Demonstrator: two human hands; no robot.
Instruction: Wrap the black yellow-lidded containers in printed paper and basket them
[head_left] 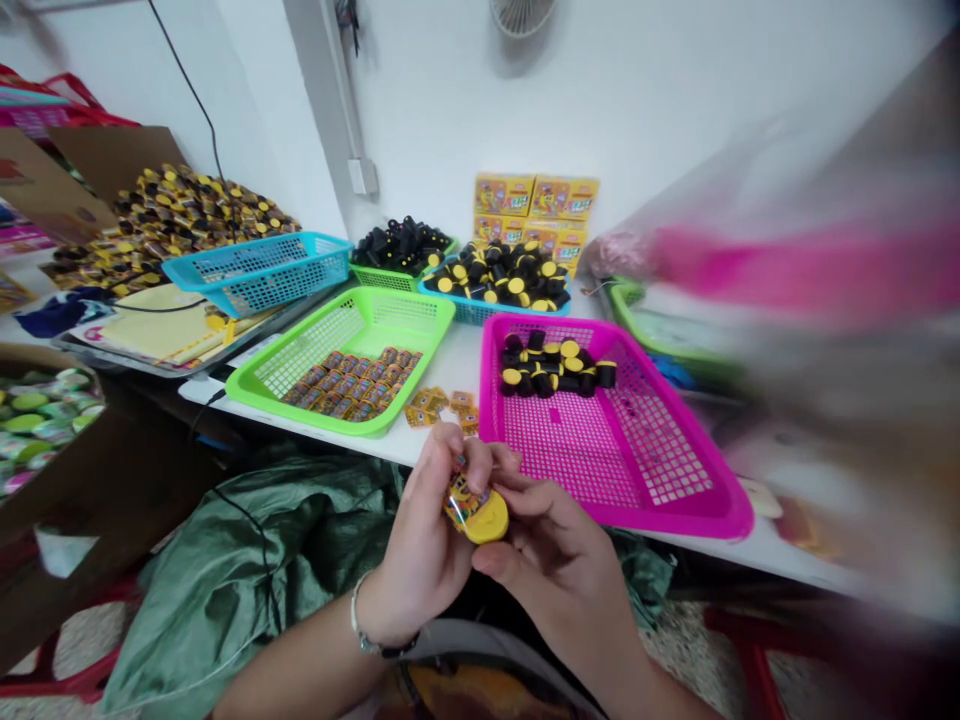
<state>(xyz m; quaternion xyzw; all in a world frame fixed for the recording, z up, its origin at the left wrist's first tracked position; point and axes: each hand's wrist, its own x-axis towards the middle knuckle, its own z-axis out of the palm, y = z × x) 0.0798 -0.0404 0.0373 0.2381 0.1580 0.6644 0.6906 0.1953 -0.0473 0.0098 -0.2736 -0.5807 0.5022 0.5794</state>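
Note:
My left hand (431, 530) is wrapped round a small printed jar with a yellow cap (484, 518), tilted so that the cap faces me. From the other side, my right hand (559, 555) closes on the same jar, thumb and fingertips at the cap's edge. Just beyond the hands, flat printed labels (429, 405) lie loose on the white table (457, 350). To the left, a lime green basket (341, 425) holds rows of printed pieces. On the right, black jars with yellow caps (559, 362) lie in a magenta basket (615, 500).
Behind stand a blue basket of black and yellow jars (499, 275), a basket of black pieces (401, 245) and yellow printed boxes (536, 210). At left are a blue basket (262, 270) and a heap of jars (180, 215). A blurred plastic bag (787, 260) fills the right.

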